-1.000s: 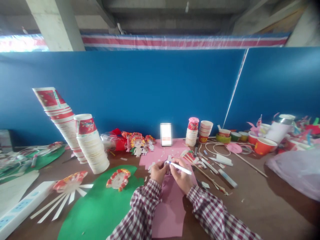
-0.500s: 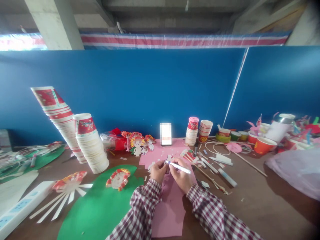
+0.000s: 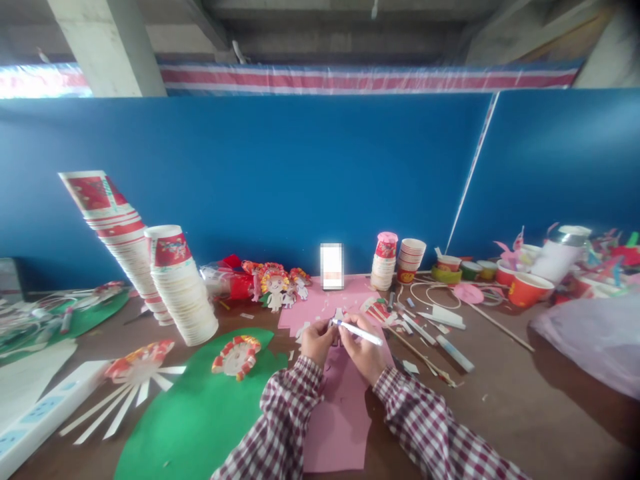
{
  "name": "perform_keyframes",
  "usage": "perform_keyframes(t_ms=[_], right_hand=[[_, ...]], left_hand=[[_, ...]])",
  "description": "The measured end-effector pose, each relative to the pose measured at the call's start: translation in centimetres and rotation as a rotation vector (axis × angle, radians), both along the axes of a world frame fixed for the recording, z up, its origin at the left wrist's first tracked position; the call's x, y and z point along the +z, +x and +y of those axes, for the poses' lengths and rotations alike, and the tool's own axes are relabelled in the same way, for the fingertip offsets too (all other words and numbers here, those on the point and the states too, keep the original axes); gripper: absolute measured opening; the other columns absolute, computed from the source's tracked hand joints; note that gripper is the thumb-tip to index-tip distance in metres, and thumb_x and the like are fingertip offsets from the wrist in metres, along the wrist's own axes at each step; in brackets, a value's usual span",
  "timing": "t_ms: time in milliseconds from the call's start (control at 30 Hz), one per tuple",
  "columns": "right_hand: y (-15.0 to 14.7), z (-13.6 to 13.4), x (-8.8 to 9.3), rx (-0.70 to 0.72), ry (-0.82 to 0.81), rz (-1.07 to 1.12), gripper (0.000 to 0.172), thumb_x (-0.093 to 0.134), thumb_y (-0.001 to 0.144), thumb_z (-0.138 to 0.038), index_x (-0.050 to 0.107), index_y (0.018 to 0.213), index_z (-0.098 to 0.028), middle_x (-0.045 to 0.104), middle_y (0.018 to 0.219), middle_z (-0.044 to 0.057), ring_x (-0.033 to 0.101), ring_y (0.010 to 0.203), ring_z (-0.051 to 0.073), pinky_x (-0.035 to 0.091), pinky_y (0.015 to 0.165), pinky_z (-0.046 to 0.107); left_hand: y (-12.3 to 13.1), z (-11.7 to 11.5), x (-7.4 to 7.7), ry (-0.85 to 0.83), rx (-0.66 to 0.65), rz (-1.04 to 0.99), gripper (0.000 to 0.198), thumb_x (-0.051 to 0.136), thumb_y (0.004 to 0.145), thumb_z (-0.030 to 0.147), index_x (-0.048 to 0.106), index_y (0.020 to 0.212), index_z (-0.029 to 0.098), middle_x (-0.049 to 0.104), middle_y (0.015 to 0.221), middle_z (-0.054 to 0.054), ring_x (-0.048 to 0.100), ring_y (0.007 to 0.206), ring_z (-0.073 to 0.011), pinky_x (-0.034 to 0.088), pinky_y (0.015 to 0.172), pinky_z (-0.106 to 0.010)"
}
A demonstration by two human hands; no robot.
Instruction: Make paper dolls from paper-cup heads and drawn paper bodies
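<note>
My right hand (image 3: pixel 367 355) is closed around a white marker pen (image 3: pixel 364 333), whose tip points left toward my left hand. Pinched in my left hand (image 3: pixel 316 342) is a small white paper cutout (image 3: pixel 339 313) with dark outlines; fingers hide much of it. The two hands are close together over pink paper (image 3: pixel 340 437). Left of them, a round paper piece with a red and yellow rim (image 3: pixel 236 358) lies on a green paper sheet (image 3: pixel 200 420). Behind stand painted paper figures (image 3: pixel 275 291).
Tall stacks of paper cups (image 3: pixel 183 293) lean at the left, near a white power strip (image 3: pixel 45 413). At the back right are shorter cup stacks (image 3: pixel 383 263). Pens, a glue stick (image 3: pixel 455 355) and thin sticks lie right of my hands. A thermos (image 3: pixel 560 257) stands farther right.
Almost nothing differs. The marker and both hands stay in nearly the same place, with only a tiny shift of the pen; the view has tilted very slightly.
</note>
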State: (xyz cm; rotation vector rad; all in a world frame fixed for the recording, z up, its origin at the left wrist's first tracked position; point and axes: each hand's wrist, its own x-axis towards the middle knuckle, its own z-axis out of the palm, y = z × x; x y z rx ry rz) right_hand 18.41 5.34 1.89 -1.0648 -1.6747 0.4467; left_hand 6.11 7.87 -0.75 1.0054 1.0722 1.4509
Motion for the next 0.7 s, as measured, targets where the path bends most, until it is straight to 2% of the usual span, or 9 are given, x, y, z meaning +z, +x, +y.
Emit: perform_keyframes(t_ms=[333, 533, 700], right_hand=[[-0.1, -0.3, 0.6, -0.002, -0.003, -0.016, 0.014, 0.051, 0.087, -0.031, 0.058, 0.083, -0.02, 0.066, 0.073, 0.003, 0.062, 0.061, 0.015, 0.05, 0.052, 0.022], [0.0, -0.7, 1.6, -0.014, -0.009, -0.025, 0.013, 0.051, 0.086, -0.03, 0.059, 0.083, -0.02, 0.066, 0.071, 0.003, 0.061, 0.057, 0.014, 0.049, 0.05, 0.022], [0.0, -0.5, 1.1, -0.014, -0.002, -0.028, 0.012, 0.051, 0.086, -0.03, 0.058, 0.083, -0.02, 0.066, 0.071, 0.003, 0.062, 0.059, 0.015, 0.05, 0.052, 0.022]], left_hand=[[0.0, -0.1, 0.1, 0.006, -0.008, 0.002, 0.031, 0.076, 0.056, 0.037, 0.07, 0.071, 0.011, 0.052, 0.047, 0.003, 0.042, 0.045, -0.0071, 0.034, 0.044, -0.019], [-0.1, 0.0, -0.1, -0.002, 0.008, 0.021, 0.036, 0.077, 0.056, 0.038, 0.071, 0.077, 0.01, 0.056, 0.051, 0.002, 0.044, 0.046, -0.0074, 0.035, 0.045, -0.019], [0.0, 0.0, -0.2, 0.008, -0.006, 0.017, 0.034, 0.075, 0.058, 0.038, 0.071, 0.078, 0.01, 0.055, 0.05, 0.002, 0.043, 0.046, -0.0073, 0.035, 0.045, -0.019]])
